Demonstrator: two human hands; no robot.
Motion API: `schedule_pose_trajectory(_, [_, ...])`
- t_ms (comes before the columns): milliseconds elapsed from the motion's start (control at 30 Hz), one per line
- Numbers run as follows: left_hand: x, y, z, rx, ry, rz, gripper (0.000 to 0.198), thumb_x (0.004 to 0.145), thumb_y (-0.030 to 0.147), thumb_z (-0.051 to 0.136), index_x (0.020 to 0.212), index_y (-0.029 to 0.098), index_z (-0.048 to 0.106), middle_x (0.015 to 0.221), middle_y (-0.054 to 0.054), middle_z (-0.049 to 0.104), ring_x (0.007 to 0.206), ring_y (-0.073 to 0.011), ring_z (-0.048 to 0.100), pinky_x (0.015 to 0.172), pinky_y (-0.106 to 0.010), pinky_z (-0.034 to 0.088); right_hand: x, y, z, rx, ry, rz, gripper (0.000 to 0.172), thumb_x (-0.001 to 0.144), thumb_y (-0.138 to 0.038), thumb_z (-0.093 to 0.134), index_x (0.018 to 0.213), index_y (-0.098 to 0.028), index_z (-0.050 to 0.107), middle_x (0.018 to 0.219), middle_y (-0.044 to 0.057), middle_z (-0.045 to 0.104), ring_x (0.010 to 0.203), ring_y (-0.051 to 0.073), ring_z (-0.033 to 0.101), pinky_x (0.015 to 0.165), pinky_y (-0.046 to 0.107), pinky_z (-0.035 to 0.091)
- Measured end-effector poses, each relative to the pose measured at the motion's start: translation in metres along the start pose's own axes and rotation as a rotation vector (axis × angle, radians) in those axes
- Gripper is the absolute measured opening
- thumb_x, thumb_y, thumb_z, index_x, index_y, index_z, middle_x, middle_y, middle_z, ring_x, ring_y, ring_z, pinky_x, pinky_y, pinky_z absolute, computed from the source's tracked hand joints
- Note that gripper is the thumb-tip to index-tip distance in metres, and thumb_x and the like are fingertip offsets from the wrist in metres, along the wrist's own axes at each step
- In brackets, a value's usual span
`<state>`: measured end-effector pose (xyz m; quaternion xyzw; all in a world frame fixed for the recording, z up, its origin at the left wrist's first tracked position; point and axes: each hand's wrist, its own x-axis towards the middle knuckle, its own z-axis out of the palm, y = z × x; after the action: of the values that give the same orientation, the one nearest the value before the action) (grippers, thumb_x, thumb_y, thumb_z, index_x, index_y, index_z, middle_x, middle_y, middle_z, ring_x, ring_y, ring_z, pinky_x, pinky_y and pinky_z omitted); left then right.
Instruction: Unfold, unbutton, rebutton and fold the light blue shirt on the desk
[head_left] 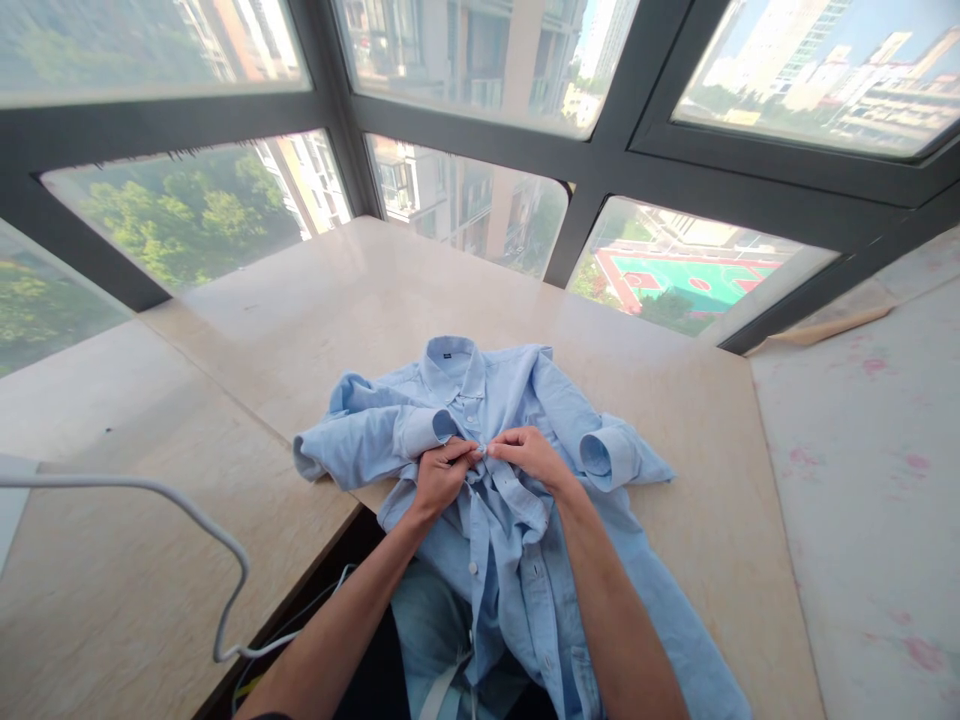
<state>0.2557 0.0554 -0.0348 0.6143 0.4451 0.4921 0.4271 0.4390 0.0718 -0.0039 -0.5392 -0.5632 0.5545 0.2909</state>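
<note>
Pale blue cotton-like fabric fills the centre: a long-sleeved shirt (pixel 487 510) lies front up on a beige ledge (pixel 690 400), its collar (pixel 454 372) pointing away from the wearer of the camera and its lower part hanging over the near edge towards the lap. Both bare hands meet at the upper front, just below the collar. The left hand (pixel 444 475) has thumb and fingers closed in a pinch on the shirt's front edge; the right hand (pixel 534 455), just beside it, pinches the same spot from the other side. Whether a button sits between the fingertips is too small to tell. One white button (pixel 473 568) shows lower down the front, which hangs open there. Both sleeves lie bent, with cuffs beside the hands. To the left, a white cable (pixel 244 570) curves over the ledge; beyond, grey window frames (pixel 480 130) look out on trees (pixel 202 215), buildings and a green sports court (pixel 686 282)
</note>
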Motion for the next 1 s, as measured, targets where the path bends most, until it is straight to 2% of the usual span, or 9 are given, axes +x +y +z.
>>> schedule_pose_trajectory(100, [0.000,0.002,-0.001,-0.031,0.016,-0.032,0.014,0.082,0.028,0.067,0.077,0.019,0.077,0.066,-0.001,0.065,0.063,-0.0137,0.059,0.063,-0.025,0.048,0.003,-0.002,0.005,-0.018,-0.005,0.037,0.026,0.070,-0.040,0.064,0.068,-0.015,0.071,0.053,-0.004,0.048,0.052,0.009,0.037,0.051,0.023,0.027])
schedule_pose_trajectory(300, [0.003,0.006,-0.001,-0.088,0.070,-0.088,0.019,0.080,0.034,0.068,0.073,0.018,0.074,0.064,0.000,0.060,0.061,-0.0120,0.054,0.060,-0.023,0.046,0.015,-0.004,0.022,-0.341,0.041,0.021,0.023,0.068,-0.029,0.058,0.049,-0.017,0.053,0.048,-0.004,0.037,0.053,0.010,0.036,0.051,0.025,0.022])
schedule_pose_trajectory(367, [0.004,0.007,0.000,-0.136,0.114,-0.147,0.023,0.078,0.039,0.070,0.074,0.017,0.071,0.062,0.001,0.057,0.057,-0.0104,0.050,0.053,-0.021,0.042,0.014,-0.002,0.023,-0.256,0.052,-0.008,0.020,0.068,-0.031,0.056,0.054,-0.018,0.054,0.052,-0.004,0.041,0.055,0.010,0.037,0.053,0.025,0.025])
schedule_pose_trajectory(467, [0.003,0.007,0.002,-0.241,0.162,-0.248,0.030,0.075,0.046,0.072,0.079,0.017,0.065,0.057,0.004,0.050,0.048,-0.0078,0.042,0.043,-0.019,0.034,0.008,0.005,0.014,0.016,0.079,-0.045,0.017,0.067,-0.034,0.055,0.061,-0.019,0.053,0.058,-0.004,0.044,0.057,0.010,0.037,0.054,0.023,0.028])
schedule_pose_trajectory(600, [0.000,0.009,0.001,-0.298,0.160,-0.241,0.030,0.082,0.047,0.064,0.079,0.018,0.058,0.054,0.007,0.040,0.045,-0.0065,0.034,0.042,-0.019,0.030,-0.001,0.018,-0.002,0.369,0.109,-0.001,0.021,0.068,-0.041,0.058,0.068,-0.021,0.049,0.058,-0.005,0.039,0.052,0.010,0.030,0.049,0.023,0.026])
schedule_pose_trajectory(700, [-0.001,0.009,0.002,-0.202,0.182,-0.164,0.028,0.087,0.041,0.055,0.071,0.019,0.053,0.054,0.006,0.036,0.047,-0.0077,0.033,0.045,-0.020,0.030,-0.005,0.024,-0.010,0.480,0.130,-0.017,0.024,0.067,-0.044,0.057,0.068,-0.022,0.047,0.059,-0.004,0.040,0.052,0.011,0.030,0.048,0.024,0.027])
schedule_pose_trajectory(867, [-0.003,0.006,0.007,0.124,0.237,-0.041,0.042,0.090,0.037,0.053,0.055,0.021,0.035,0.052,0.005,0.033,0.050,-0.0091,0.034,0.051,-0.023,0.034,-0.010,0.023,-0.015,0.472,0.105,-0.063,0.024,0.064,-0.044,0.053,0.063,-0.022,0.046,0.065,0.000,0.046,0.058,0.014,0.036,0.051,0.026,0.032])
schedule_pose_trajectory(933, [-0.005,0.007,0.009,0.302,0.265,0.048,0.040,0.088,0.032,0.057,0.055,0.021,0.037,0.053,0.005,0.036,0.051,-0.0101,0.037,0.055,-0.024,0.037,-0.013,0.020,-0.015,0.485,0.062,-0.067,0.023,0.062,-0.043,0.055,0.062,-0.021,0.048,0.065,0.001,0.046,0.059,0.014,0.037,0.052,0.026,0.032])
schedule_pose_trajectory(1000, [-0.007,0.009,0.010,0.489,0.311,0.165,0.029,0.085,0.024,0.059,0.059,0.020,0.047,0.062,0.001,0.048,0.060,-0.0137,0.049,0.065,-0.028,0.042,-0.015,0.018,-0.014,0.522,0.005,-0.073,0.021,0.060,-0.040,0.058,0.061,-0.021,0.050,0.064,0.000,0.045,0.059,0.014,0.038,0.053,0.025,0.032])
